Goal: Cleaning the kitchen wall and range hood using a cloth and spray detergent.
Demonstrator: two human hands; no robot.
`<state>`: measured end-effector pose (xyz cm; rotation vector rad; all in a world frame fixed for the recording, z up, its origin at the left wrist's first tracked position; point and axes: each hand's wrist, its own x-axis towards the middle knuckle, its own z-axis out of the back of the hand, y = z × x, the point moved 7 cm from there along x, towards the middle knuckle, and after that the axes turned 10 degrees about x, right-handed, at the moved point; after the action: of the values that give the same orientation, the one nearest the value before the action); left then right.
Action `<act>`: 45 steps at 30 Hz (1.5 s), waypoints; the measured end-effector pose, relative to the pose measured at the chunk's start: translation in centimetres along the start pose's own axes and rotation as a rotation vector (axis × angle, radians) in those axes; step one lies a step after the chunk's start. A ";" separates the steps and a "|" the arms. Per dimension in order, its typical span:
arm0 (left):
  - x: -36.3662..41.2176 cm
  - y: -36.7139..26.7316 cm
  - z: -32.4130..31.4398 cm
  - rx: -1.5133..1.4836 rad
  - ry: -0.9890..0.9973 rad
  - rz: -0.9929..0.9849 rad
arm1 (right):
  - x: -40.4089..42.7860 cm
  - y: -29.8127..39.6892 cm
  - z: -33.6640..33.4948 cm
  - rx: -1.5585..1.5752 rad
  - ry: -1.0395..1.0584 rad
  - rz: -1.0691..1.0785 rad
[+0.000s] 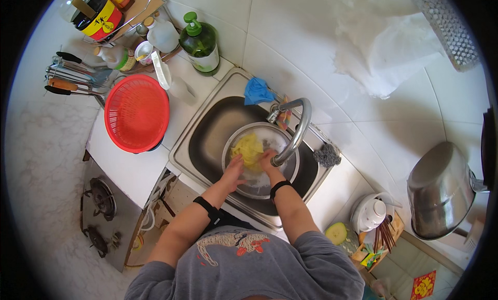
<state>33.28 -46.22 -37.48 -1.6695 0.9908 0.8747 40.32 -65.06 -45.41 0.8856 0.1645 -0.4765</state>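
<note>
A round metal basin (229, 144) with foamy water stands in the stainless steel sink (206, 132). In it lies a wet yellow cloth (248, 147). My left hand (234, 173) is over the basin's near left part, fingers apart, its fingertips at the cloth's lower edge. My right hand (267, 160) is at the cloth's right side, partly behind the spout of the curved metal faucet (305, 121); whether its fingers grip the cloth cannot be made out. A blue cloth (257, 91) hangs at the sink's back rim, and a steel wool scourer (327, 156) lies at the right corner.
Left of the sink stand a red plastic colander (136, 113), a white spray bottle (181, 88) and a green pump bottle (200, 47). At the right are a bowl (373, 214), chopsticks (384, 235) and a cut gourd (336, 234). A large metal pot (441, 191) hangs on the wall.
</note>
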 end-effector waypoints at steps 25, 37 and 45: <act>0.6 -1.9 -0.1 0.034 -0.017 0.000 | -3.4 2.1 2.9 -0.145 0.209 -0.079; 7.2 2.6 2.5 -0.149 0.406 -0.193 | -13.7 15.4 0.7 0.454 0.363 0.290; 5.1 1.6 -0.5 -0.132 -0.072 0.065 | -5.2 2.5 2.9 -0.132 0.163 -0.141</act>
<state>33.92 -48.06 -42.46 -1.7109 0.9599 1.0558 36.76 -64.22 -40.11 0.7863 0.4051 -0.5183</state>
